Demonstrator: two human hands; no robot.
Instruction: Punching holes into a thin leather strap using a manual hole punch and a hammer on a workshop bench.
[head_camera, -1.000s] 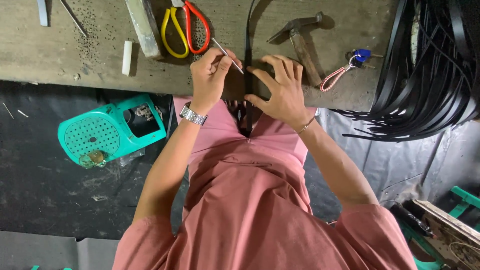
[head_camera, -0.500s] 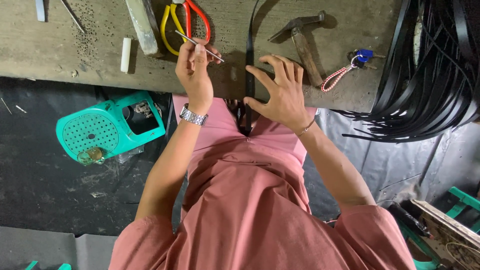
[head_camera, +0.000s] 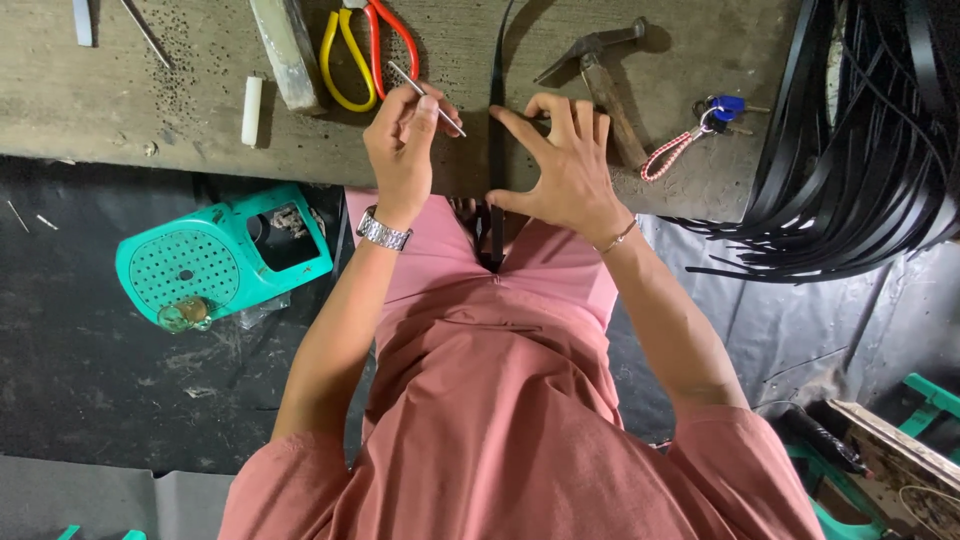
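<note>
Teal plastic casing on dark floor below workbench near edge. White stick and yellow-and-red-handled cutters on bench behind left hand. Left hand closed around thin metal tool, tip angled toward black strap. Strap runs across bench, drops over near edge. Right hand spread open, fingertips pinning strap flat. Hammer and keys on lanyard beyond; black strap bundle hangs at right edge.

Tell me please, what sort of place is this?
Probably a small craft workshop, perhaps for leather or strap work: a worn wooden workbench carries a hammer and scissors, and a heap of black strips lies at its right end.
</note>
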